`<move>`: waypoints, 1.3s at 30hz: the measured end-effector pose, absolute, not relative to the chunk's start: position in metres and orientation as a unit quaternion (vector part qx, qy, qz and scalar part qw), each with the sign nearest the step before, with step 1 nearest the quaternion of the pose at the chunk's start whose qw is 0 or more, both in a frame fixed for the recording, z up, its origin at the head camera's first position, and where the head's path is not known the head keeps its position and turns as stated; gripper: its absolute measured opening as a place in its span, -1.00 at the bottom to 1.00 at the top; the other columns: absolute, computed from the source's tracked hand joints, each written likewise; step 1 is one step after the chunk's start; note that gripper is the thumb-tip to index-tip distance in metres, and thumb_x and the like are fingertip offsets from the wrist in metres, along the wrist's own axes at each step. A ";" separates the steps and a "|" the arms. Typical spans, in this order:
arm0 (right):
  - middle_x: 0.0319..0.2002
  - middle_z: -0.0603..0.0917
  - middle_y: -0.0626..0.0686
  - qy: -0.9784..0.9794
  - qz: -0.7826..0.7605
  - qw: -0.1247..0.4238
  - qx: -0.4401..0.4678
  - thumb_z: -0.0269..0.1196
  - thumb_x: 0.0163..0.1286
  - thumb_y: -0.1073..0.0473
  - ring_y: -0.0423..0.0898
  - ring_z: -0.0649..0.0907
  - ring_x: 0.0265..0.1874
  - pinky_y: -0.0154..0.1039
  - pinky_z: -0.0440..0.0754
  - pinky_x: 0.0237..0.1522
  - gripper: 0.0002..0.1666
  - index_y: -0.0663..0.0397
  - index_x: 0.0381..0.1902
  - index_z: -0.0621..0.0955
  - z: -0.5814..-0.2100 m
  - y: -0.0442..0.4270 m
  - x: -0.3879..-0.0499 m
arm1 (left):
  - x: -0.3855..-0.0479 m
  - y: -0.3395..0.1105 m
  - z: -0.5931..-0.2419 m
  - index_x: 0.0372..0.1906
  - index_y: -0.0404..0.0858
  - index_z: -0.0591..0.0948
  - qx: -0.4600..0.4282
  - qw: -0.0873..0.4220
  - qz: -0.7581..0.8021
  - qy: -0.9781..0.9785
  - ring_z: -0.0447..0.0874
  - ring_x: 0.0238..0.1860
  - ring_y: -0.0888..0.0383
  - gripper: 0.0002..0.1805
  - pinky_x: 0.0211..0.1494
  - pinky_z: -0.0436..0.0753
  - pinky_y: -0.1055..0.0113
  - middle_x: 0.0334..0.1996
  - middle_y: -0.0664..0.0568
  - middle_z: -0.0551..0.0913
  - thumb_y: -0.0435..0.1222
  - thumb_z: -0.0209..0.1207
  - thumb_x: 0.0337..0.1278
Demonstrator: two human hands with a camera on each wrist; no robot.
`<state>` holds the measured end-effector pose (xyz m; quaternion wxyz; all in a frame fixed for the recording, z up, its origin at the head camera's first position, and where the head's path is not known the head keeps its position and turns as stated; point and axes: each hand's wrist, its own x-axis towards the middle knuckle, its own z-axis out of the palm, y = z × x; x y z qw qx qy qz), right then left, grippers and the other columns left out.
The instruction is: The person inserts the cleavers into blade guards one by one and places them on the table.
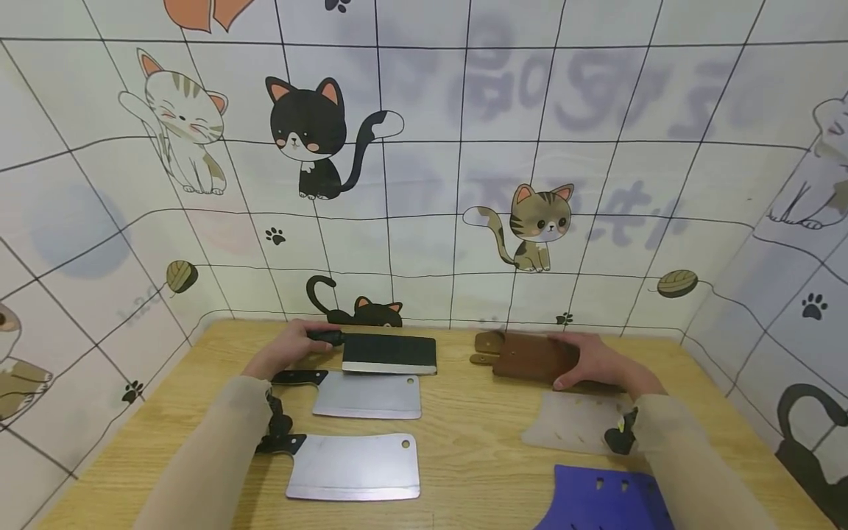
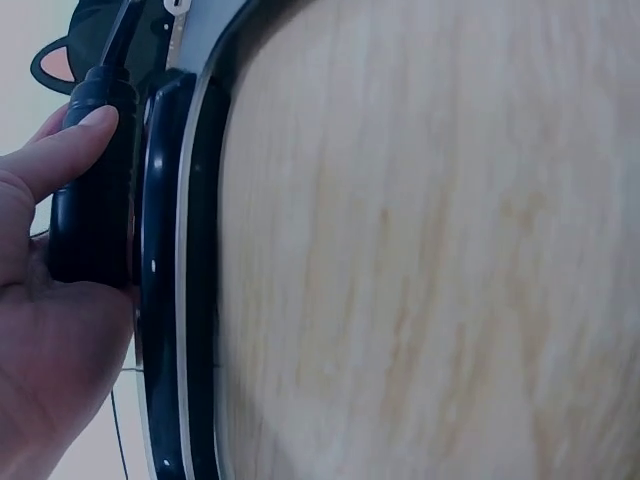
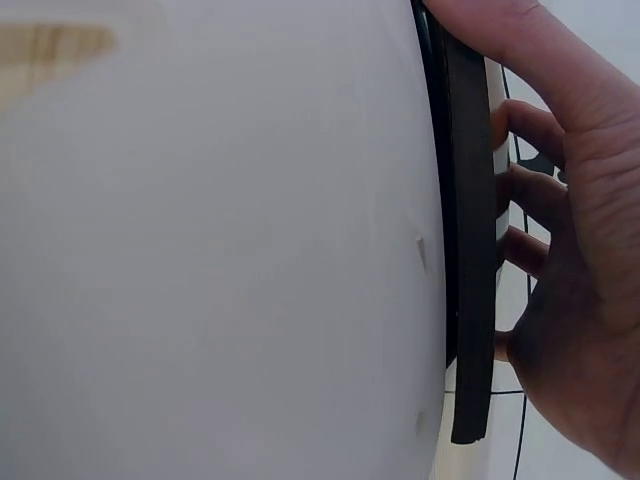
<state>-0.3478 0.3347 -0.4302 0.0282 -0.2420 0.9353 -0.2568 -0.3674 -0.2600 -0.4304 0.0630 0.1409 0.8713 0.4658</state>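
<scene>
My left hand [image 1: 295,349] grips the black handle of a dark-bladed cleaver [image 1: 389,349] near the table's back edge. In the left wrist view the thumb lies along that handle [image 2: 92,220]. My right hand [image 1: 592,361] holds a brown leather knife sheath [image 1: 526,357] at the back right, its strap ends pointing left. The right wrist view shows the thumb on the near side of the sheath's dark edge [image 3: 472,260] and the fingers behind it. Two silver cleavers with black handles lie in front of the dark one, a middle cleaver [image 1: 367,397] and a nearer cleaver [image 1: 354,467].
A translucent whitish sheath [image 1: 563,423] lies below the brown one, partly under my right forearm. Nearer still is a blue sheath [image 1: 589,497] with slots. The wooden table [image 1: 473,456] meets a cat-printed cloth [image 1: 424,184] at the back and sides.
</scene>
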 end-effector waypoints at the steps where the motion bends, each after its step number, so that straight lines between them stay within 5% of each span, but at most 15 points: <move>1: 0.29 0.50 0.40 0.936 -0.258 0.031 -0.238 0.69 -0.13 -0.07 0.42 0.40 0.31 0.37 0.27 0.30 0.21 0.38 0.40 0.43 -0.430 0.334 -0.348 | -0.367 -0.259 -0.430 0.31 -0.39 0.58 0.138 0.063 0.468 0.870 0.50 -0.11 -0.05 -0.47 -0.12 0.50 0.20 0.11 -0.33 0.55 -0.45 0.32 0.22; 12: 0.28 0.54 0.31 0.930 -0.270 0.028 -0.250 0.69 -0.13 -0.09 0.34 0.46 0.29 0.32 0.31 0.29 0.22 0.32 0.42 0.43 -0.426 0.325 -0.342 | -0.362 -0.249 -0.424 0.33 -0.30 0.60 0.131 0.058 0.490 0.860 0.46 -0.08 -0.07 -0.51 -0.15 0.43 0.20 0.32 -0.35 0.46 -0.44 0.26 0.31; 18: 0.32 0.51 0.31 0.929 -0.262 0.022 -0.260 0.68 -0.13 -0.14 0.36 0.42 0.32 0.34 0.33 0.27 0.25 0.28 0.45 0.42 -0.422 0.315 -0.342 | -0.359 -0.240 -0.423 0.33 -0.23 0.62 0.137 0.050 0.477 0.867 0.46 0.09 -0.10 -0.51 0.04 0.44 0.12 0.34 -0.27 0.49 -0.38 0.30 0.31; 24: 0.36 0.48 0.30 0.926 -0.267 0.028 -0.263 0.68 -0.12 -0.14 0.35 0.38 0.35 0.35 0.30 0.28 0.26 0.26 0.47 0.40 -0.418 0.303 -0.340 | -0.361 -0.234 -0.422 0.31 -0.33 0.61 0.161 0.053 0.506 0.846 0.53 -0.11 0.01 -0.51 -0.07 0.53 0.14 0.29 -0.35 0.49 -0.44 0.31 0.27; 31: 0.39 0.43 0.33 0.931 -0.250 0.015 -0.265 0.67 -0.14 -0.19 0.42 0.29 0.36 0.41 0.26 0.26 0.27 0.18 0.48 0.41 -0.415 0.294 -0.339 | -0.361 -0.225 -0.421 0.34 -0.44 0.54 0.173 0.065 0.528 0.829 0.60 -0.12 0.05 -0.47 -0.02 0.59 0.12 0.24 -0.38 0.52 -0.52 0.27 0.25; 39: 0.40 0.43 0.30 0.931 -0.245 0.018 -0.268 0.65 -0.14 -0.21 0.41 0.30 0.37 0.42 0.28 0.25 0.28 0.14 0.50 0.39 -0.416 0.284 -0.343 | -0.363 -0.221 -0.422 0.34 -0.26 0.60 0.163 0.064 0.499 0.849 0.52 -0.09 0.03 -0.48 -0.02 0.48 0.18 0.25 -0.25 0.55 -0.41 0.32 0.28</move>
